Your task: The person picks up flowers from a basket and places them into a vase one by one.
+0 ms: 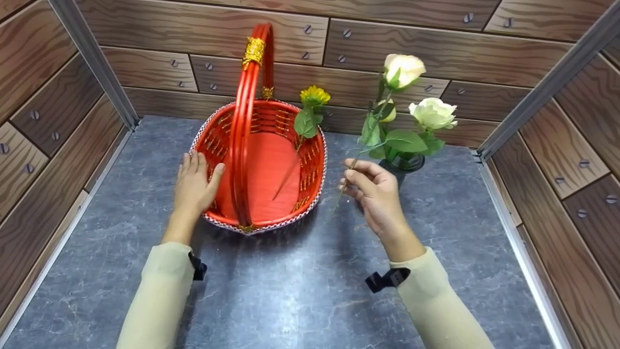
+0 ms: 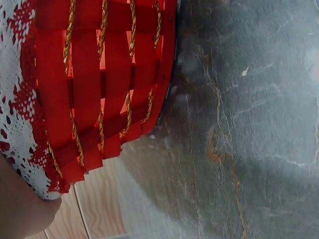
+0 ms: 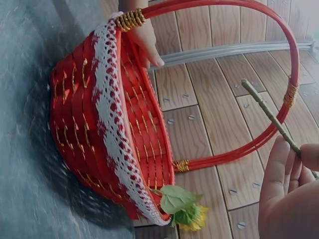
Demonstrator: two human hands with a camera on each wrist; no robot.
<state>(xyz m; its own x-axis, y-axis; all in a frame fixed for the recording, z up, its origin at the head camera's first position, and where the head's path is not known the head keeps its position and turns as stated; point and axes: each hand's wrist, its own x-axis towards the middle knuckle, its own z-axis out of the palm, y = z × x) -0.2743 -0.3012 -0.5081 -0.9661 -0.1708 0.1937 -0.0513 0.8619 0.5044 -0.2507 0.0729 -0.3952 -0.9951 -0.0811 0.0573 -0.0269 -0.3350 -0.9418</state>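
Pinching a thin green artificial stem [image 3: 271,117] between thumb and fingers, your right hand [image 1: 375,194] is narrow and raised just to the right of the basket. The stem's bare cut end juts past your fingertips; its upper part slants away toward a cream-white rose [image 1: 406,72] with green sepals. Your left hand [image 1: 195,186] rests on the basket's left rim, fingers straight and thumb spread wide over the inner edge.

You have the oval red woven basket [image 1: 269,155], threaded with gold cord and trimmed with white lace, standing upright on the grey marbled worktop [image 1: 286,291], between your hands. Its tall red arched handle [image 1: 247,92] bears gold wrappings. Inside leans a yellow sunflower [image 1: 315,96] with green leaves, its head above the far right rim and its stem slanting down toward the basket's floor.

Beyond your right hand stands a small dark vase [image 1: 403,177], partly covered by your fingers. Above it are a full-blown pale white rose [image 1: 433,114] and green leaves, with a pale bud [image 1: 389,111] close by. You wear pale sleeves [image 1: 164,276], and wood-patterned panels [image 1: 436,43] enclose the worktop.
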